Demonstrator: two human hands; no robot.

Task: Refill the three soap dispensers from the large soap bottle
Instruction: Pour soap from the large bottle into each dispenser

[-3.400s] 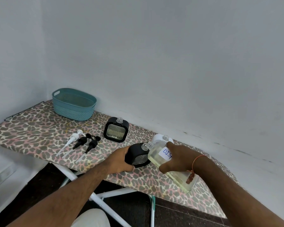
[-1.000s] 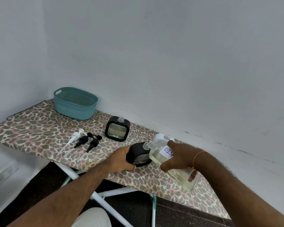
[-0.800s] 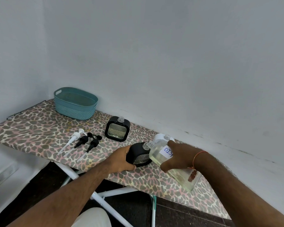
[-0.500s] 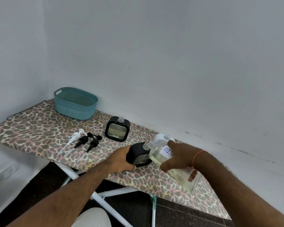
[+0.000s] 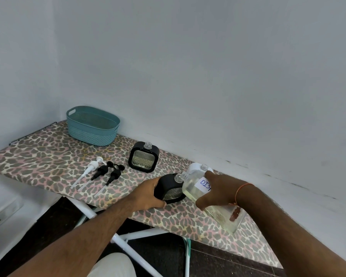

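Left hand (image 5: 148, 193) wrapped around rounded black plastic soap dispenser (image 5: 169, 189) on leopard-print ironing board (image 5: 48, 156), steadying it, clear neck tilted rightward. Directly right, large clear square soap bottle (image 5: 192, 186) tipped, long axis slanting down-left, mouth meeting that neck. Right hand (image 5: 218, 189) clasped over bottle's middle, wrist raised.

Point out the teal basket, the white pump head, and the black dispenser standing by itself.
teal basket (image 5: 92, 134): head view, on its ribbed front wall.
white pump head (image 5: 93, 164): head view, on its collar.
black dispenser (image 5: 143, 157): head view, on its black frame's top edge.
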